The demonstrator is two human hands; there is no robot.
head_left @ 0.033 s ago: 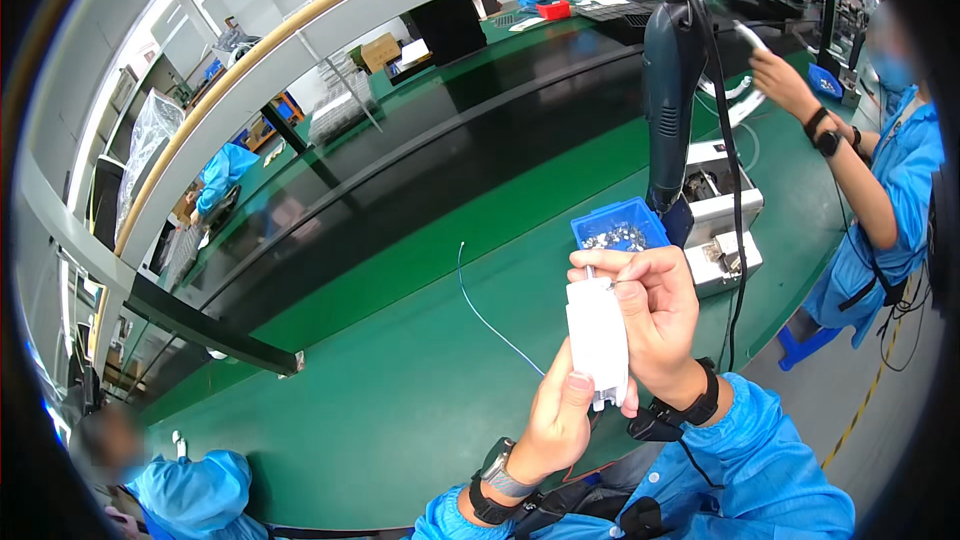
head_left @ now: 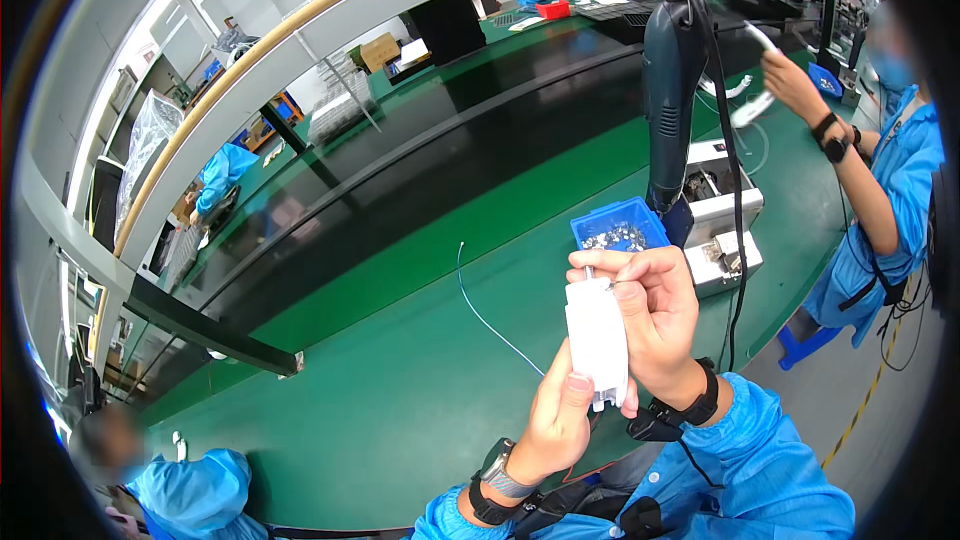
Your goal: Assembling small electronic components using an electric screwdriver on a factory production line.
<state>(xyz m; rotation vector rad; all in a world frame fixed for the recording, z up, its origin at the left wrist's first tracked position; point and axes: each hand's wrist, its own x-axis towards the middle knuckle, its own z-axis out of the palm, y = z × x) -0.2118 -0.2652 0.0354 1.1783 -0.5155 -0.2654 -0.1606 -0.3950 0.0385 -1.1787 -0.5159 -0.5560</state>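
Note:
A white plastic housing [head_left: 597,338], long and boxy, is held upright above the bench between my two hands. My left hand [head_left: 560,410] is closed around its lower end, thumb on the front face. My right hand [head_left: 658,315] grips the upper right side, its thumb and fingers pinching close to a short metal shaft [head_left: 590,272] that sticks out of the top. What the right fingertips touch there is partly hidden. A thin pale-blue wire [head_left: 480,312] lies curved on the green bench, one end running behind my left hand.
Beyond my hands stand a blue bin [head_left: 620,225] of small metal parts and grey metal boxes [head_left: 722,195]. A dark electric screwdriver [head_left: 672,90] hangs there with its black cable [head_left: 738,240]. A co-worker's hand [head_left: 790,85] holds a white part at the right.
The co-worker's hand at the right has shifted slightly right and down with the white part. My own hands and the housing look unmoved.

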